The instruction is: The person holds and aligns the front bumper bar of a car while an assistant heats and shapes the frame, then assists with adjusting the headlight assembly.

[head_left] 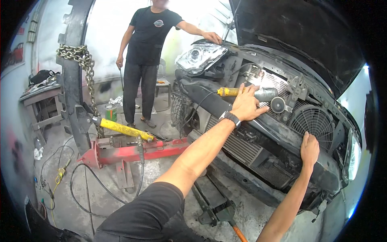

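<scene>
My left hand (245, 105), with a dark watch at the wrist, is on the front of a car whose bonnet is up. Its fingers are spread over a corded power tool with a yellow grip (228, 92) and a grey body (266, 94). The tool lies along the top of a black bumper beam (201, 94). Further right, my right hand (309, 150) has its fingers curled over that same beam near its end; the fingertips are partly hidden. A round black horn (277, 105) sits by the tool, with a fan (312, 125) behind the beam.
A co-worker (151, 52) stands at the far left, one hand by the headlight (200, 58). A red frame (137, 152) with a yellow hydraulic ram (125, 129) and chained post (74, 76) stands left. Below lie a floor jack (219, 209) and loose hoses (96, 181).
</scene>
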### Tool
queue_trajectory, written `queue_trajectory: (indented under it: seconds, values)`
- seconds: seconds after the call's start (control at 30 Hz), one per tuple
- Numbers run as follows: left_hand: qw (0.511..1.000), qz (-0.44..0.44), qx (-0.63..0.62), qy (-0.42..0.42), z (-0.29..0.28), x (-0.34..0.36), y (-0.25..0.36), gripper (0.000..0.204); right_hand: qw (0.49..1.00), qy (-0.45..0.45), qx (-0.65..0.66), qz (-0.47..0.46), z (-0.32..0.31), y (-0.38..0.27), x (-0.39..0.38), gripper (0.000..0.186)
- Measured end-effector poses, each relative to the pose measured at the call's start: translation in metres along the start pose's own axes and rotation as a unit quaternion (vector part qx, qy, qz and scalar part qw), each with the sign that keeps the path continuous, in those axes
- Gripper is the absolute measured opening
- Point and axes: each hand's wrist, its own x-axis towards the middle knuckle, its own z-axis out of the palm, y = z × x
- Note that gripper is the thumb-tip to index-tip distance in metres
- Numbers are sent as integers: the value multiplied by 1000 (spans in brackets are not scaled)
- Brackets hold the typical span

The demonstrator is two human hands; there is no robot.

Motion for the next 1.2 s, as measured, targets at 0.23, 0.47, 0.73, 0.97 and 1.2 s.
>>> queue_trajectory:
  seconds: [0.23,0.47,0.73,0.97,1.2]
  values:
    - [1000,-1,-2,8,0,0,0,49,1000,11,1,-10,2,2,1,42]
    - [1000,-2,-6,0,-2,0,3,48,1000,1,-5,-12,5,8,3,43]
    - [1000,-8,-17,-1,-2,0,4,48,1000,1,-5,-10,7,8,3,42]
    - [1000,2,-17,4,0,0,2,47,1000,-5,-10,-6,6,9,3,42]
    - [1000,-9,8,-13,1,0,3,50,1000,-16,8,-1,11,17,4,44]
